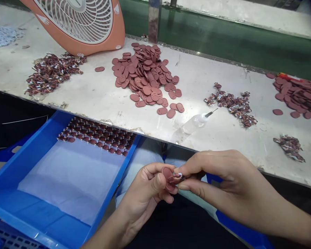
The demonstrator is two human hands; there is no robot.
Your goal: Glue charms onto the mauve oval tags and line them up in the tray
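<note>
Between thumb and fingers, my left hand (150, 193) grips a reddish-brown oval disc (167, 173), tilted on edge; a second disc seems to lie just below it. My right hand (220, 176) pinches a small brown figure with white and yellow bits (178, 177) against the disc's face. Both hands meet in front of the table edge, over my lap. On the table beyond lies a large heap of the same oval discs (147, 72). A clear bottle with a needle tip (194, 124) rests on its side nearer to me. Small figures are piled at right (233, 103).
An orange fan (103, 48) stands at the back left, beside another figure pile (52, 72). More discs (298, 97) lie far right, above a small figure cluster (289, 147). Below the table edge, a blue tray (114, 188) holds rows of assembled pieces (98, 135) on a white sheet.
</note>
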